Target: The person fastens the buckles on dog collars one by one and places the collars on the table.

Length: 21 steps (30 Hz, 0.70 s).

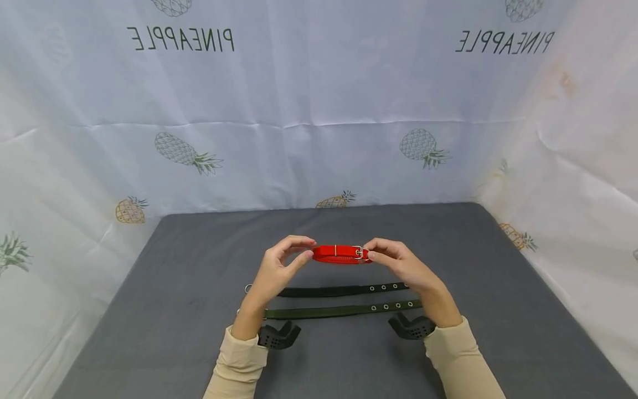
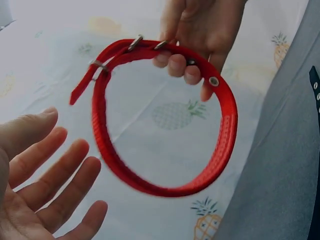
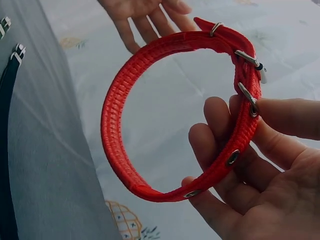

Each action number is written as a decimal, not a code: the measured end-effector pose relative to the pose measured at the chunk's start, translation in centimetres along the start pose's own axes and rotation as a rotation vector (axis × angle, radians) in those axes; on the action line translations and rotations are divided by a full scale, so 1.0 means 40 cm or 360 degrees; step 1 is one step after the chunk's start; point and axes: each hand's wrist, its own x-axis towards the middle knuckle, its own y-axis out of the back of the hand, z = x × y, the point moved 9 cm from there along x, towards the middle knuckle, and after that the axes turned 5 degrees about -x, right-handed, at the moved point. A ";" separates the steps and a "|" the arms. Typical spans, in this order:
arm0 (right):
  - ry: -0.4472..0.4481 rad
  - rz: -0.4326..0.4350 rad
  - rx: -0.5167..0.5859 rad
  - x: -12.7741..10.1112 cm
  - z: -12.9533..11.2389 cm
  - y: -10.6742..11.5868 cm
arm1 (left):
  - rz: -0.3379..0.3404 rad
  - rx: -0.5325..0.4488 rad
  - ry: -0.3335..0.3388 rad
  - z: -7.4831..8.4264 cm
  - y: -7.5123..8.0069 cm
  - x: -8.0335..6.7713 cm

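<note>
A red collar (image 1: 326,252), buckled into a loop, is held up above the grey table. My right hand (image 1: 410,269) pinches it beside the buckle; in the right wrist view the thumb presses near a metal ring and the fingers lie behind the red strap (image 3: 114,115). Metal eyelets show along that stretch. The left hand (image 1: 276,269) is at the loop's other side. Its fingers are loosely spread in the left wrist view, and a small gap separates them from the collar (image 2: 100,132) and its pointed free end.
On the grey table (image 1: 189,266) a black collar (image 1: 324,291) and a green collar (image 1: 324,313) lie stretched out side by side, beneath the hands. Their eyelets are toward the right. White pineapple-print cloth (image 1: 309,160) hangs behind the table and along both sides.
</note>
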 end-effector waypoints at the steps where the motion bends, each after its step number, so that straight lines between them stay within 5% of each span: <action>1: -0.0004 0.0001 -0.0036 -0.003 0.002 0.005 | 0.0006 0.0004 0.0008 -0.003 0.002 0.000; 11: 0.0061 0.0065 -0.0283 -0.020 0.034 0.054 | 0.0006 0.0105 0.0103 -0.045 0.034 -0.014; 21: 0.0117 0.0326 -0.0688 -0.017 0.092 0.120 | 0.0021 0.0185 0.0150 -0.076 0.080 -0.046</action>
